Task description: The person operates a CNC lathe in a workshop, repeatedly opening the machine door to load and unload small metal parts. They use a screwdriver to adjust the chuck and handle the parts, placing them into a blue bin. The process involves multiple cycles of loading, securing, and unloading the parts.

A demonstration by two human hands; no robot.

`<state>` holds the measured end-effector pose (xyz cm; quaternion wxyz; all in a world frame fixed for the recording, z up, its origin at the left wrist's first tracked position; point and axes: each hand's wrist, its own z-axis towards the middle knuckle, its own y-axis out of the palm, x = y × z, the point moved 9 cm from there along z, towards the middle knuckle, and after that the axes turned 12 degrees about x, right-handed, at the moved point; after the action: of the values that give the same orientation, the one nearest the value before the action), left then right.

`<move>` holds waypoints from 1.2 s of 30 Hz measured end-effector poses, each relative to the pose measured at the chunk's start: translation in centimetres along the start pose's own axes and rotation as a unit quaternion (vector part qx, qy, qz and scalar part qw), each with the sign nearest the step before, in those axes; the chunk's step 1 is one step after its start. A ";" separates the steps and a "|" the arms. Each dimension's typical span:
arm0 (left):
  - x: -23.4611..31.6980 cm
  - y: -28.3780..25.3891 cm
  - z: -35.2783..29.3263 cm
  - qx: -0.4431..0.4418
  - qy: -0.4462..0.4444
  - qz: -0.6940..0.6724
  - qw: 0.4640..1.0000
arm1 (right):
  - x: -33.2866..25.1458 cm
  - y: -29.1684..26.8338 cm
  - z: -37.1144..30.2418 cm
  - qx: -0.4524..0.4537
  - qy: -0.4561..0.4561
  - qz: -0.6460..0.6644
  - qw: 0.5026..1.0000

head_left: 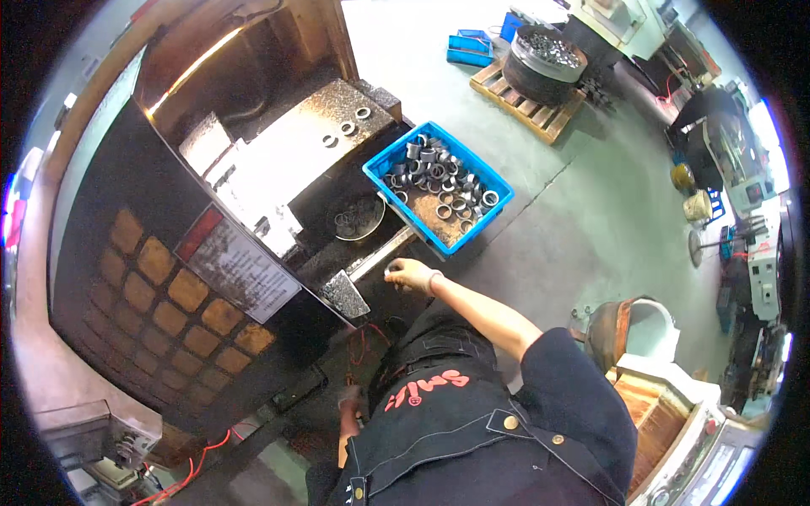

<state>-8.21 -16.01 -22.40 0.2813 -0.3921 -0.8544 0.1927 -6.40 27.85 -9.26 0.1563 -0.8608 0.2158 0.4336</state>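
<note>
We saw a glowing strip lamp up and left of the blue crate, and glare burning the machine table white beside it. Beyond the crate, the floor washed out; nearer than it, our left hand sat in shadow, softly defined. Fisheye curvature bent everything far from the crate into black corners.

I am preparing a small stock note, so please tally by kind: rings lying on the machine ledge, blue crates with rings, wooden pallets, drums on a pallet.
Rings on the machine ledge: 3
Blue crate with rings: 1
Wooden pallet: 1
Drum on pallet: 1
Total: 6
</note>
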 end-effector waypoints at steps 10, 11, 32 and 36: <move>-5.6 1.4 3.6 0.058 0.003 0.103 0.993 | -8.9 -4.4 6.5 0.095 -0.059 0.171 0.979; -6.5 2.4 3.8 0.069 0.018 0.120 0.990 | -10.1 -4.7 6.2 0.072 -0.094 0.164 0.979; 2.1 6.8 -10.2 0.141 0.116 0.126 0.975 | -9.8 -15.7 16.8 0.074 -0.186 -0.180 0.963; -0.7 12.4 -12.8 0.131 0.252 0.353 0.891 | -8.8 -14.5 14.8 -0.068 0.005 0.252 0.965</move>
<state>7.22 -7.49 -19.59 0.4492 -0.6630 -0.5270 0.2845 -13.78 49.15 -9.44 -0.0178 -0.7895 0.3966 0.4681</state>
